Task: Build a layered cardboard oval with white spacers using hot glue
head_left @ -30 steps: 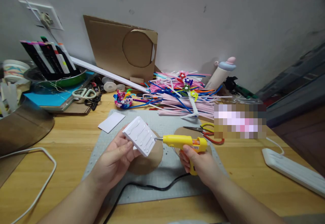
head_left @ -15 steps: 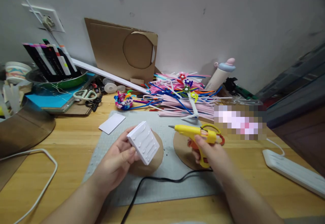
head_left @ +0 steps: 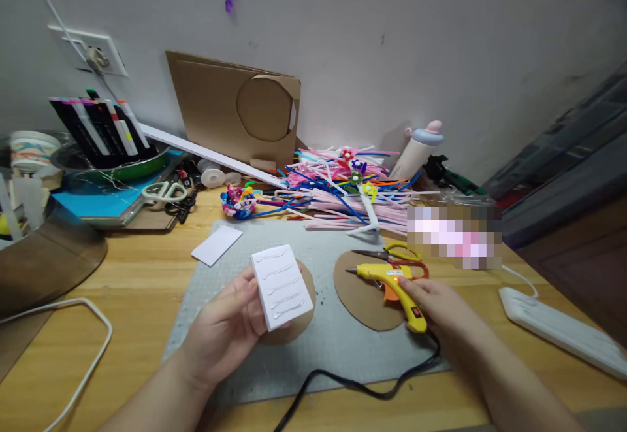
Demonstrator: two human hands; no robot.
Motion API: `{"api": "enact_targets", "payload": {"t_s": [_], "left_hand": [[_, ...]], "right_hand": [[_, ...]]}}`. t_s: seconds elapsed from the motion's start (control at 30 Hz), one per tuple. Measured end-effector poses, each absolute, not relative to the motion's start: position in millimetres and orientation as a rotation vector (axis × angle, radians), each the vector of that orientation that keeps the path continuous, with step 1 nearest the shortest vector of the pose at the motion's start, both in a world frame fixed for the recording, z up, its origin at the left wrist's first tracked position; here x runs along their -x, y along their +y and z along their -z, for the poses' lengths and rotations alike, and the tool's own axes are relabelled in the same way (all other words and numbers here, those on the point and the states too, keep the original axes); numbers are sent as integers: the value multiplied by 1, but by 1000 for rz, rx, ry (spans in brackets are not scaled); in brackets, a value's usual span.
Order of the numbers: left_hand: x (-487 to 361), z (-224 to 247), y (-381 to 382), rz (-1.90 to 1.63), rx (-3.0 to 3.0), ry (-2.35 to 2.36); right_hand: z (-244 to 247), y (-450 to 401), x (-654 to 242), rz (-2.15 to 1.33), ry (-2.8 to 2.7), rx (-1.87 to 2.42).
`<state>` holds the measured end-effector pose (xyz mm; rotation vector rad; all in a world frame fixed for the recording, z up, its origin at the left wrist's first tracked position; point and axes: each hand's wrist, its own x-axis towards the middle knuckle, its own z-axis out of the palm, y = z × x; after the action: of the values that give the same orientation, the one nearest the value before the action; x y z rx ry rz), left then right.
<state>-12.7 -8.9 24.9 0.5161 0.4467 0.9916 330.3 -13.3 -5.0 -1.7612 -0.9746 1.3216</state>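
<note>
Fingers of the left hand (head_left: 228,327) are gripping a white block (head_left: 281,287) striped with clear glue, holding it tilted above a cardboard disc (head_left: 294,334) on the gray cutting mat (head_left: 274,380). At right, the other hand (head_left: 431,301) is touching a yellow glue gun (head_left: 392,282) lying over a second disc (head_left: 360,301), its fingers resting near the rear of the barrel, while red-and-yellow-handled scissors (head_left: 401,259) are lying just beyond.
</note>
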Motion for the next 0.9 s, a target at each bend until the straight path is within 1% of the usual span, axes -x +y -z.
{"api": "enact_targets", "payload": {"t_s": [0.1, 0.13, 0.17, 0.27, 0.33, 0.4, 0.53, 0.77, 0.83, 0.9], "left_hand": [[13, -23, -11, -941, -545, 411], [12, -23, -12, -919, -557, 396], [12, -23, -13, -902, -568, 379], [12, -24, -17, -873, -608, 328], [11, -25, -19, -852, -648, 308], [11, -26, -19, -842, -684, 312], [8, -22, -19, -842, -655, 335], [1, -20, -21, -746, -596, 263], [6, -24, -16, -815, -672, 344], [18, -27, -5, -987, -854, 578]], "right_hand": [[-10, -19, -321, -1196, -1002, 1706], [-15, -23, -310, -1190, -1018, 1626], [-19, -28, -296, -1267, -1038, 1498], [-25, -42, -244, -1986, -903, 1004], [-23, -47, -212, -2309, -745, 801], [-20, -48, -192, -2497, -584, 610], [-16, -48, -176, -2519, -427, 351], [-11, -52, -170, -2572, -288, 302], [-10, -52, -173, -2547, -243, 302], [-9, -51, -179, -2475, -214, 321]]}}
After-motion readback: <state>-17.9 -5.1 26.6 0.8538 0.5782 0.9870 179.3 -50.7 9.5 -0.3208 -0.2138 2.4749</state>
